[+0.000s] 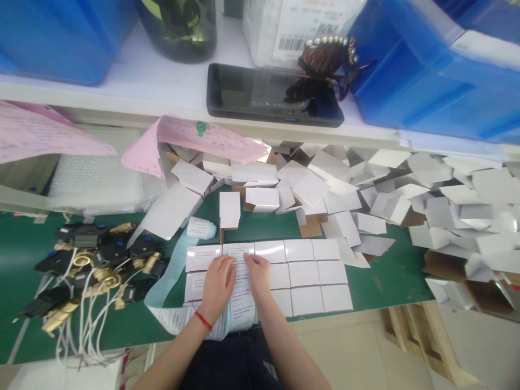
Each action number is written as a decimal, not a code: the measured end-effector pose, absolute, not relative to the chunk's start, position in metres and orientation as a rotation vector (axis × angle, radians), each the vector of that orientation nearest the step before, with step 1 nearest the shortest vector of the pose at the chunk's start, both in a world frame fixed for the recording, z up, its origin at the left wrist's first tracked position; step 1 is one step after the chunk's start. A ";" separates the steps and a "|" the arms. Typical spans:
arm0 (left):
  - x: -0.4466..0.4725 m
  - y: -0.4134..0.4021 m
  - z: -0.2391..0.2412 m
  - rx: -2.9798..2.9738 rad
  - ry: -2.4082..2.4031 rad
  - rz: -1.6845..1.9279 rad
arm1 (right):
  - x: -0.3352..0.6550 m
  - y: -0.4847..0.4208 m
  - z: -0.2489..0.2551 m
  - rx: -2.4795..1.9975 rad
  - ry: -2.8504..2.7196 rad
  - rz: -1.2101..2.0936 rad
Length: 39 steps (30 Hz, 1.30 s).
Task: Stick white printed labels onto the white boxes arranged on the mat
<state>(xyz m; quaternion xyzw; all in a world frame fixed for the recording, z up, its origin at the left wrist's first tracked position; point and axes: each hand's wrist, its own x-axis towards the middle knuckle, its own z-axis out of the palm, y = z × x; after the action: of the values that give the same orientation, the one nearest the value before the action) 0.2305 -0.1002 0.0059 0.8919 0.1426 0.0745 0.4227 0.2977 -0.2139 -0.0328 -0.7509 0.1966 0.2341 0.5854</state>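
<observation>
A backing strip of printed labels (242, 292) runs between my two hands over a block of small white boxes (303, 274) set in rows. My left hand (218, 281) has its fingers bent together at the strip's left edge. Thumb and fingertips of my right hand (258, 272) pinch at its right side, above a box in the top row. A printed label shows on the top-left box (203, 257). The strip's pale blue backing (168, 276) loops left to a label roll (201, 228) behind the boxes.
Brass valves with black housings and white cables (109, 260) are heaped at the left. Many open white cartons (309, 184) pile up along the back and right of the green table (385, 281). Above hangs a shelf with a black phone (272, 95) and blue bins (439, 81).
</observation>
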 end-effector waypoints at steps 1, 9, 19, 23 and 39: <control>0.230 -0.103 0.004 2.279 0.252 0.156 | 0.298 -0.214 -0.032 -1.774 0.448 0.534; 0.232 -0.110 -0.011 2.534 -0.088 0.156 | 0.295 -0.213 -0.028 -1.882 0.406 0.501; 0.232 -0.111 -0.017 2.578 -0.115 0.192 | 0.297 -0.214 -0.028 -1.897 0.414 0.510; 0.235 -0.111 -0.018 2.584 -0.127 0.193 | 0.297 -0.215 -0.029 -1.905 0.407 0.507; 0.244 -0.116 -0.022 2.606 -0.149 0.153 | 0.300 -0.214 -0.024 -1.929 0.394 0.538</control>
<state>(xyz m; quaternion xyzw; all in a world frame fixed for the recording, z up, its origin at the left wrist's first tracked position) 0.2440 -0.1157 -0.0221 0.9623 -0.0548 0.0565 0.2605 0.3001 -0.2140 -0.0240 -0.8057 0.1644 0.2248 0.5227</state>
